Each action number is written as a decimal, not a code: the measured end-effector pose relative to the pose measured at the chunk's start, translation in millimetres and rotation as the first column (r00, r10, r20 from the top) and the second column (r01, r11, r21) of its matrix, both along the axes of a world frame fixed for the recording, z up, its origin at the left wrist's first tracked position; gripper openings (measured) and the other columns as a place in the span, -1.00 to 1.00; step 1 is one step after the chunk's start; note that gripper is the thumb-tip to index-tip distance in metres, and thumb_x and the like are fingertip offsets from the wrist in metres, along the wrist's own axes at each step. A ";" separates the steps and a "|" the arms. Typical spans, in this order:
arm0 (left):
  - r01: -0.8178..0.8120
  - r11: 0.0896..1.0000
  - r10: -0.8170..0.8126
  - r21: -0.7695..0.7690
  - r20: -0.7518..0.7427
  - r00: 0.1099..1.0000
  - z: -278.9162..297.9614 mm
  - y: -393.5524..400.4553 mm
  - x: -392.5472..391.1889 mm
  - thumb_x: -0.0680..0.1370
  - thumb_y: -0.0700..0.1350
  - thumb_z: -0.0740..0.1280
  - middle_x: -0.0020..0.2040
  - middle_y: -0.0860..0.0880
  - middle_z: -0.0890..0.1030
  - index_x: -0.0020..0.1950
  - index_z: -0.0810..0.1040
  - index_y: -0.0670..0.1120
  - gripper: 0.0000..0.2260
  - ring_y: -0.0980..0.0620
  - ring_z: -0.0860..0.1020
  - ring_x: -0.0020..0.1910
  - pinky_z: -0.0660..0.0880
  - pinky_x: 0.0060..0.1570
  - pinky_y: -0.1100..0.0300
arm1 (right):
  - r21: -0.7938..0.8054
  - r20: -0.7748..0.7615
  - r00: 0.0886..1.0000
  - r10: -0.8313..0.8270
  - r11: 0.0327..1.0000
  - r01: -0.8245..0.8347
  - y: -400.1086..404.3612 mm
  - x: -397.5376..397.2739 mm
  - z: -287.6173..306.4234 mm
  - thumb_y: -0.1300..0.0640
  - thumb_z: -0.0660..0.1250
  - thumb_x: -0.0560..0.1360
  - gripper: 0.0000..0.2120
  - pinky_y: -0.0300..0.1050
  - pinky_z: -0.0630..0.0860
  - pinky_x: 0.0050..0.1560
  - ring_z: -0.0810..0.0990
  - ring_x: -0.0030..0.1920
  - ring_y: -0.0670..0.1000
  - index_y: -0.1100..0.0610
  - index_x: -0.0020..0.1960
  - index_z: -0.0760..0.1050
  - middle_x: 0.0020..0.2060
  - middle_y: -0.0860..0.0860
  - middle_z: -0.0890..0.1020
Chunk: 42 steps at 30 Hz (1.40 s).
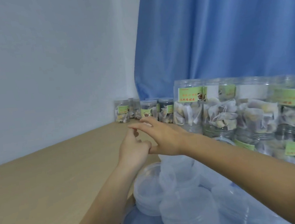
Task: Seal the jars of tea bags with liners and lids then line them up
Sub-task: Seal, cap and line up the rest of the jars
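Note:
My left hand and my right hand hover together over the wooden table, the left fingers touching the right thumb. The right hand is flat, palm down, fingers spread, holding nothing. The left hand's fingers are curled; I cannot tell whether anything thin is pinched in them. Several small lidded jars of tea bags stand in a row at the far corner. A cluster of clear jars of tea bags with green labels stands close on the right. A bag of clear plastic lids lies under my forearms.
A white wall borders the table on the left and a blue curtain hangs behind the jars. Bare tabletop stretches to the left of my hands.

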<state>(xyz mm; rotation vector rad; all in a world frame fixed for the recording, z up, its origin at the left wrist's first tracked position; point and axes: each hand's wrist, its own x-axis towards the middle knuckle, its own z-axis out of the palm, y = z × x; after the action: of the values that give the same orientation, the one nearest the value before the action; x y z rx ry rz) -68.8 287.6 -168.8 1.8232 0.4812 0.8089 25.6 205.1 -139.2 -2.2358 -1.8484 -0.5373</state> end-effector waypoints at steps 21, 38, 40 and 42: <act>0.348 0.923 -0.339 -0.164 0.084 0.937 48.1 -255.5 68.9 0.49 0.05 0.33 0.17 -0.12 0.55 0.27 0.43 -0.10 -0.59 -0.15 0.54 0.17 0.45 0.21 -0.11 | 0.313 -0.306 0.857 -0.415 0.806 0.502 -272.5 28.2 34.4 -0.02 0.29 0.47 -0.44 -0.01 0.48 0.10 0.53 0.13 0.14 -0.02 0.42 0.22 0.12 0.10 0.55; 0.175 0.981 -0.183 -0.081 -0.093 0.979 47.6 -212.0 158.9 0.42 -0.10 0.35 0.07 -0.25 0.58 0.14 0.51 -0.20 -0.68 -0.25 0.55 0.09 0.49 0.15 -0.17 | 0.444 -0.517 0.743 -0.425 0.609 0.657 -243.8 133.9 54.0 -0.15 0.36 0.45 -0.51 -0.12 0.31 -0.25 0.50 -0.23 0.12 -0.06 0.27 0.24 -0.10 0.09 0.47; 0.167 0.984 -0.172 -0.064 -0.080 0.982 47.6 -213.3 157.0 0.42 -0.12 0.38 0.10 -0.18 0.58 0.20 0.48 -0.14 -0.63 -0.20 0.55 0.11 0.49 0.16 -0.12 | 0.541 -0.491 0.793 -0.361 0.587 0.602 -252.2 129.7 50.2 -0.10 0.40 0.44 -0.56 -0.10 0.27 -0.32 0.44 -0.29 0.06 -0.01 0.18 0.27 -0.31 -0.03 0.42; 0.179 0.983 -0.182 -0.051 -0.054 0.982 47.5 -218.1 155.5 0.44 -0.16 0.35 0.08 -0.13 0.58 0.27 0.43 -0.09 -0.60 -0.15 0.55 0.09 0.49 0.16 -0.07 | 0.636 -0.450 0.838 -0.310 0.547 0.544 -266.8 122.4 48.3 -0.10 0.42 0.43 -0.57 -0.10 0.30 -0.23 0.46 -0.19 0.05 -0.04 0.15 0.27 -0.21 -0.05 0.45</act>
<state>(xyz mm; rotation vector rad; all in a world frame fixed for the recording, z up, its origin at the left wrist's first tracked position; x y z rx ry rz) 86.7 69.4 -121.2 1.8227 0.3627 0.6173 148.0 -61.7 -90.9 -1.9799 -0.6673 -0.8126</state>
